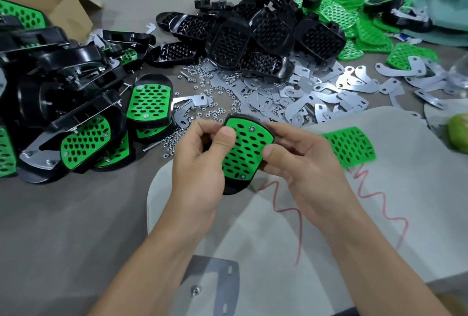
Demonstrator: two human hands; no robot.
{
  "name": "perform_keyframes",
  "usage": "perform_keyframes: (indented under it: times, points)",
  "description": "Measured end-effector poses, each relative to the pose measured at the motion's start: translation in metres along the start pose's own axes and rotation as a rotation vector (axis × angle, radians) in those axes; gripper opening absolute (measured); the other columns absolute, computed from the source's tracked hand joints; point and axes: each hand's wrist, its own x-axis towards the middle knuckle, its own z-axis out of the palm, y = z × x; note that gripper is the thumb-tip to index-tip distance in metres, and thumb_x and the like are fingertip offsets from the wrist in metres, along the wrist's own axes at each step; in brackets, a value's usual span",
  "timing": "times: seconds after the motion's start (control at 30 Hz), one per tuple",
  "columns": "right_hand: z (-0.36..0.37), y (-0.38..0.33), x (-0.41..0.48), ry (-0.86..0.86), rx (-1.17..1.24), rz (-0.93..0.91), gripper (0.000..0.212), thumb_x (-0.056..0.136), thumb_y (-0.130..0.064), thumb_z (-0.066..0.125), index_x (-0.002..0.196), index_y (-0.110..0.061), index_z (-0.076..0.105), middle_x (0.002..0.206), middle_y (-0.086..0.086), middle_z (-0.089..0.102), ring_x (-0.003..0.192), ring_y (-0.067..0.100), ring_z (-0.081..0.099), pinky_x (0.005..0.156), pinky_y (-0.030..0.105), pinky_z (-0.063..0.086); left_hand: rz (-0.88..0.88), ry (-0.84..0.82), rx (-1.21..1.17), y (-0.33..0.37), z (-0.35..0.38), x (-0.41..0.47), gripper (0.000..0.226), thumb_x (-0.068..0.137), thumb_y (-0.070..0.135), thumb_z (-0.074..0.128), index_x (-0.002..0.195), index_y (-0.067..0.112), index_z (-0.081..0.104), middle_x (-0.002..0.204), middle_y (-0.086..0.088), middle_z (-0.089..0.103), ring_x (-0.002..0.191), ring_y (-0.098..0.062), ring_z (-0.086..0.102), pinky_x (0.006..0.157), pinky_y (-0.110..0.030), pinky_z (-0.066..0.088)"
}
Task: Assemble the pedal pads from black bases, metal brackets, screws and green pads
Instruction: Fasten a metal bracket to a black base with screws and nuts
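both hands point(200, 153) point(296, 153) grip a perforated green pad point(244, 151) seated on its black base point(231, 189).

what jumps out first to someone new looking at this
The green-and-black pedal pad held at centre by the left hand and right hand draws the eye first. Behind it rises a pile of black bases, with shiny metal brackets scattered before it and a heap of finished pads at the left.

grey table point(63, 227), cardboard box point(69, 8)
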Motion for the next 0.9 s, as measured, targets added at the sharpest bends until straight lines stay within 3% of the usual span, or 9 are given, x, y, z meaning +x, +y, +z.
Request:
perform_keyframes:
  times: [0.1, 0.23, 0.4, 0.6, 0.73, 0.83, 0.9]
  points:
    - [0.005, -0.002, -0.002, 0.015, -0.069, -0.083, 0.032, 0.081, -0.005, 0.07, 0.098, -0.03, 0.081, 0.095, 0.003, 0.079, 0.087, 0.016, 0.074, 0.078, 0.033, 0.061, 0.067, -0.06, 0.153, 0.0, -0.008, 0.001, 0.007, 0.082, 0.029, 0.066, 0.084, 0.036, 0.066, 0.08, 0.009, 0.063, 0.074, -0.005, 0.059, 0.066, -0.021, 0.05]
    - [0.005, -0.004, -0.003, 0.047, -0.07, -0.169, 0.036, 0.075, 0.001, 0.072, 0.093, -0.028, 0.083, 0.09, -0.002, 0.079, 0.08, 0.008, 0.073, 0.075, 0.023, 0.057, 0.165, -0.247, 0.473, 0.016, -0.023, 0.007, 0.025, 0.081, 0.034, 0.067, 0.106, 0.04, 0.064, 0.093, 0.006, 0.074, 0.088, -0.018, 0.07, 0.081, -0.049, 0.057]
    - [0.007, -0.005, -0.008, -0.015, -0.126, -0.257, 0.038, 0.077, 0.006, 0.072, 0.096, -0.025, 0.082, 0.089, -0.003, 0.079, 0.08, 0.009, 0.071, 0.076, 0.022, 0.056, 0.33, -0.33, 0.734, 0.034, -0.021, 0.002, 0.031, 0.082, 0.033, 0.067, 0.108, 0.041, 0.054, 0.093, 0.018, 0.069, 0.086, -0.011, 0.067, 0.078, -0.043, 0.055]
    - [0.009, -0.004, -0.009, 0.044, -0.21, -0.276, 0.049, 0.076, 0.003, 0.072, 0.09, -0.044, 0.08, 0.084, -0.014, 0.078, 0.073, 0.007, 0.068, 0.066, 0.024, 0.059, 0.404, -0.231, 0.694, 0.029, -0.013, -0.005, 0.029, 0.079, 0.024, 0.068, 0.1, 0.035, 0.052, 0.09, 0.018, 0.068, 0.083, -0.014, 0.066, 0.074, -0.043, 0.054]
    - [0.012, -0.006, -0.007, 0.038, -0.207, -0.269, 0.049, 0.076, 0.003, 0.073, 0.088, -0.044, 0.08, 0.083, -0.015, 0.077, 0.076, 0.002, 0.071, 0.072, 0.02, 0.056, 0.402, -0.184, 0.669, 0.024, -0.013, -0.003, 0.03, 0.077, 0.02, 0.07, 0.097, 0.036, 0.054, 0.089, 0.018, 0.069, 0.083, -0.011, 0.067, 0.072, -0.042, 0.055]
    - [0.013, -0.005, -0.006, 0.063, -0.23, -0.228, 0.041, 0.077, -0.003, 0.073, 0.088, -0.041, 0.081, 0.083, -0.01, 0.078, 0.074, 0.007, 0.07, 0.067, 0.034, 0.06, 0.339, -0.2, 0.563, 0.022, -0.014, 0.0, 0.03, 0.077, 0.016, 0.071, 0.097, 0.033, 0.057, 0.087, 0.011, 0.071, 0.082, -0.019, 0.068, 0.074, -0.05, 0.056]
    - [0.015, -0.004, -0.005, 0.07, -0.247, -0.22, 0.038, 0.078, -0.005, 0.073, 0.089, -0.04, 0.081, 0.083, -0.005, 0.079, 0.075, 0.01, 0.069, 0.069, 0.035, 0.061, 0.29, -0.211, 0.468, 0.022, -0.015, 0.003, 0.031, 0.076, 0.013, 0.071, 0.097, 0.032, 0.06, 0.085, 0.007, 0.073, 0.081, -0.023, 0.069, 0.077, -0.054, 0.056]
